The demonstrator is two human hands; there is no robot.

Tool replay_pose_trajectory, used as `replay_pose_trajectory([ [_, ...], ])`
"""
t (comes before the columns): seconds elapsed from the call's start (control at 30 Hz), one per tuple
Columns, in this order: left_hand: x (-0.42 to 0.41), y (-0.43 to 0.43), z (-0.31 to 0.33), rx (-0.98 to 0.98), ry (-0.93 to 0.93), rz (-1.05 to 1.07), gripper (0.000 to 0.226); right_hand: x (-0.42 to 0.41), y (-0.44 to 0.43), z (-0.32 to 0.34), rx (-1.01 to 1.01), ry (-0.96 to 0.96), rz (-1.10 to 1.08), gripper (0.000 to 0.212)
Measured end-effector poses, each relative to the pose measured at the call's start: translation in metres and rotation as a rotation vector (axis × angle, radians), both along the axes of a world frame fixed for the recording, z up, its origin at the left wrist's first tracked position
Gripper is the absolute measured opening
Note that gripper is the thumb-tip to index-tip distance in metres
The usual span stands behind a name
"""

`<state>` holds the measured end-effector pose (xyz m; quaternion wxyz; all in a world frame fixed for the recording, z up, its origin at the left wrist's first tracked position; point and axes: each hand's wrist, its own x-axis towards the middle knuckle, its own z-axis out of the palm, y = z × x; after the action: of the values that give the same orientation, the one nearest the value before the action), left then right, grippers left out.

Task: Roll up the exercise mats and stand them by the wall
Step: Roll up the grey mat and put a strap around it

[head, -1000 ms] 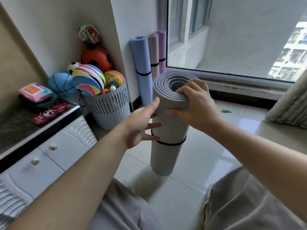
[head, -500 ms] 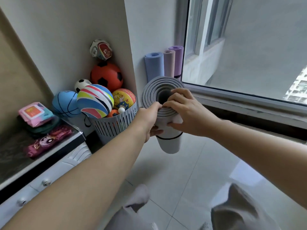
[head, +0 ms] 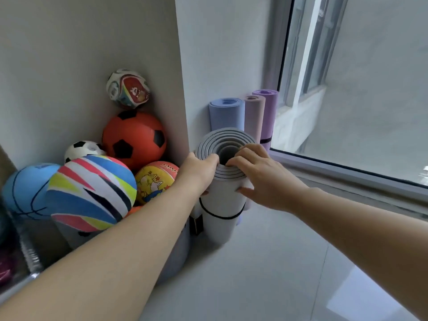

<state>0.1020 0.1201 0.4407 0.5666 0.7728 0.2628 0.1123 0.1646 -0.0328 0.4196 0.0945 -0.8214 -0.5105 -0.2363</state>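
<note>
A rolled grey mat (head: 221,212) with a black strap round it stands upright on the tiled floor, close to the white wall corner. My left hand (head: 199,174) grips its top from the left side. My right hand (head: 259,174) grips the top from the right, fingertips hooked over the rolled edge and thumb on the side. Right behind it, against the wall, stand a blue rolled mat (head: 227,113), a pale pink rolled mat (head: 254,117) and a purple rolled mat (head: 267,112).
A basket (head: 178,256) heaped with balls stands left of the mat, with an orange football (head: 134,137) and a striped ball (head: 90,193) among them. A large window (head: 361,89) with a low sill runs along the right. Pale floor tiles (head: 266,274) lie in front.
I have come closer to the wall. The grey mat, carried in both hands, has moved forward and now stands on the floor in front of the blue mat.
</note>
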Motion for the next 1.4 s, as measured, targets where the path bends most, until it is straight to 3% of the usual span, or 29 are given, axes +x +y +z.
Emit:
replay_pose_trajectory([
  [0.13, 0.047, 0.017, -0.003, 0.058, 0.005, 0.022, 0.076, 0.047, 0.021, -0.007, 0.016, 0.026, 0.008, 0.061],
  [0.27, 0.094, 0.039, -0.007, 0.075, -0.042, 0.06, 0.061, 0.088, 0.044, -0.015, 0.074, 0.076, -0.025, 0.059],
  [0.43, 0.116, 0.039, -0.027, 0.226, -0.301, 0.226, 0.046, 0.124, 0.067, -0.015, 0.132, 0.118, -0.076, 0.062],
  [0.53, 0.124, 0.041, -0.046, 0.285, -0.42, 0.184, 0.038, 0.136, 0.085, -0.015, 0.196, 0.136, -0.084, 0.064],
  [0.73, 0.137, 0.054, -0.071, 0.463, -0.266, 0.002, 0.041, 0.153, 0.111, -0.012, 0.233, 0.011, -0.289, 0.071],
  [0.87, 0.141, 0.068, -0.084, 0.515, -0.162, -0.123, 0.047, 0.158, 0.119, -0.02, 0.207, 0.043, -0.262, 0.064],
  [1.03, 0.133, 0.07, -0.098, 0.527, -0.095, -0.19, 0.059, 0.15, 0.111, -0.039, 0.142, 0.081, -0.21, 0.08],
  [1.4, 0.113, 0.061, -0.106, 0.583, 0.022, -0.235, 0.064, 0.119, 0.072, -0.064, -0.106, 0.171, -0.26, 0.078],
])
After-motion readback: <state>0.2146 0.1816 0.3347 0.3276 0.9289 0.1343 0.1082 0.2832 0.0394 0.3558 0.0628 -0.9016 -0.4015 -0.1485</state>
